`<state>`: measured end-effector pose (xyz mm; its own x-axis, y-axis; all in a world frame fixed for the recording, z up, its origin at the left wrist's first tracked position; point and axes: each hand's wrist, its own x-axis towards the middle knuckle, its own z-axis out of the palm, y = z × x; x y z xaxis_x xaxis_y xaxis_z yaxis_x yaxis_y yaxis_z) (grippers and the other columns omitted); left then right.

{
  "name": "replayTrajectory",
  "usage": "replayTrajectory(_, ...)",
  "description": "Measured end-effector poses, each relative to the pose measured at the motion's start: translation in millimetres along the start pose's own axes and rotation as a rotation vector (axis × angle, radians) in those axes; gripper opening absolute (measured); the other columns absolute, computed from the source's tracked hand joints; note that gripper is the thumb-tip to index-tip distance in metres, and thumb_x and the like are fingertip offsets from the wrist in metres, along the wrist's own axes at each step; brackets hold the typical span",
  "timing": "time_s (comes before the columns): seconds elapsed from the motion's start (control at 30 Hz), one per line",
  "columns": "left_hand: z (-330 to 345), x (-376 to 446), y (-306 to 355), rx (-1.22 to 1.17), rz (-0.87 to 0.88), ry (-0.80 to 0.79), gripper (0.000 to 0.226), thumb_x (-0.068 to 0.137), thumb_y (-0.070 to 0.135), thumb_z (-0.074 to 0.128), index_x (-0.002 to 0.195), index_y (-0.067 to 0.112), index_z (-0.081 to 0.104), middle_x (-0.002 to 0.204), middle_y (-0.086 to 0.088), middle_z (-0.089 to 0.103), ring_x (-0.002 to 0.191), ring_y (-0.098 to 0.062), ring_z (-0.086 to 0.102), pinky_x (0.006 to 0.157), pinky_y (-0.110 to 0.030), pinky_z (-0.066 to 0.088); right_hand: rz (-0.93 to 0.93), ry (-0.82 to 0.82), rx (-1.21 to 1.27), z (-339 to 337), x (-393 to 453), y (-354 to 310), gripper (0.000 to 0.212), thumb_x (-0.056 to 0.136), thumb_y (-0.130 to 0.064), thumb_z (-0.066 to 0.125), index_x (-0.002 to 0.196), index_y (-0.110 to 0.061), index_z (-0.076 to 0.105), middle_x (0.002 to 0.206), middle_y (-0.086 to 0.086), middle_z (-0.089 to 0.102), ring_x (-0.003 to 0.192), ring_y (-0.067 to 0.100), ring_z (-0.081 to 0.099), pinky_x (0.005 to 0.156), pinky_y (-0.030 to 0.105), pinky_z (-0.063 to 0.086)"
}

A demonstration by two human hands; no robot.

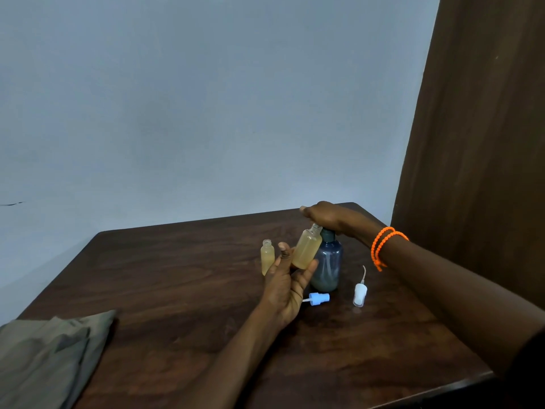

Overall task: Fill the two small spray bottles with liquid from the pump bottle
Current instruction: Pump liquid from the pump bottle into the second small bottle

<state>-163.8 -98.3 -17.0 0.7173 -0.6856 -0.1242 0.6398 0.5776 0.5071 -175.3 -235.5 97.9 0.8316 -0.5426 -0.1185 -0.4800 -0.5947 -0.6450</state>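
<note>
Two hands meet: left hand (287, 278) fingers pinch the tilted small bottle (307, 250), neck under the pump bottle (328, 262) nozzle; right hand (327, 215) fingers press flat on the pump.

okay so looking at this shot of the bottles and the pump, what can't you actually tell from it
Head view only:
- Pump bottle head and nozzle: covered by the right hand, so any liquid flow is unseen.
- Tilted spray bottle mouth: tucked under that hand.
- Upright spray bottle base: behind the left hand.
- Pump bottle's liquid level: dark tinted plastic, unclear.
- Grey cloth: cut off by the left and bottom edges.
</note>
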Motion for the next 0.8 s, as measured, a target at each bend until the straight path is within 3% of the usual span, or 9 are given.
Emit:
replayTrajectory(0.17,-1,1,-1,-0.019,-0.008,-0.005,0.027,0.099,0.028,0.059,0.113,0.004,0.06,0.125,-0.02,0.068,0.1,-0.026,0.073,0.066,-0.034,0.064,0.026,-0.033,0.011,-6,-2,-3,0.037,0.102,-0.05,0.038,0.087,-0.018,0.05,0.083,0.0,0.051,0.074,0.015,0.05,0.067,0.03,0.041)
replayTrajectory(0.3,-3,5,-2,0.0,-0.007,-0.008,0.038,0.098,0.033,0.059,0.121,0.002,0.058,0.127,-0.019,0.068,0.103,-0.025,0.074,0.069,-0.033,0.064,0.034,-0.025,0.031,-1,-1,-1,0.035,0.102,-0.044,0.04,0.102,-0.011,0.051,0.086,0.003,0.053,0.075,0.019,0.053,0.061,0.031,0.042)
replayTrajectory(0.43,-3,3,-3,0.006,-0.02,-0.01,0.042,0.098,0.034,0.058,0.12,-0.001,0.059,0.126,-0.02,0.069,0.099,-0.023,0.076,0.07,-0.033,0.064,0.054,-0.051,0.003,-5,-5,-3,0.037,0.101,-0.048,0.041,0.114,-0.015,0.049,0.108,0.008,0.055,0.083,0.02,0.054,0.064,0.035,0.045)
replayTrajectory(0.5,-3,4,-2,-0.007,-0.019,-0.007,0.04,0.099,0.033,0.058,0.119,-0.001,0.059,0.128,-0.021,0.068,0.102,-0.025,0.074,0.069,-0.034,0.064,0.059,-0.07,-0.026,-8,-5,-6,0.037,0.102,-0.049,0.039,0.112,-0.015,0.049,0.107,0.008,0.054,0.082,0.02,0.053,0.065,0.035,0.044)
replayTrajectory(0.63,-2,5,0,0.0,-0.005,-0.003,0.041,0.096,0.033,0.06,0.12,-0.001,0.06,0.129,-0.021,0.068,0.104,-0.025,0.073,0.07,-0.034,0.064,-0.004,-0.018,-0.052,-5,-2,-4,0.037,0.104,-0.043,0.036,0.093,-0.011,0.052,0.086,0.004,0.053,0.072,0.015,0.05,0.063,0.029,0.039)
replayTrajectory(0.8,-2,2,-1,0.013,-0.011,0.004,0.043,0.092,0.034,0.063,0.118,0.0,0.059,0.129,-0.022,0.067,0.108,-0.027,0.071,0.071,-0.035,0.065,0.009,-0.026,-0.09,-6,-12,-8,0.045,0.105,-0.042,0.034,0.122,-0.005,0.054,0.116,0.01,0.055,0.087,0.019,0.051,0.059,0.029,0.036)
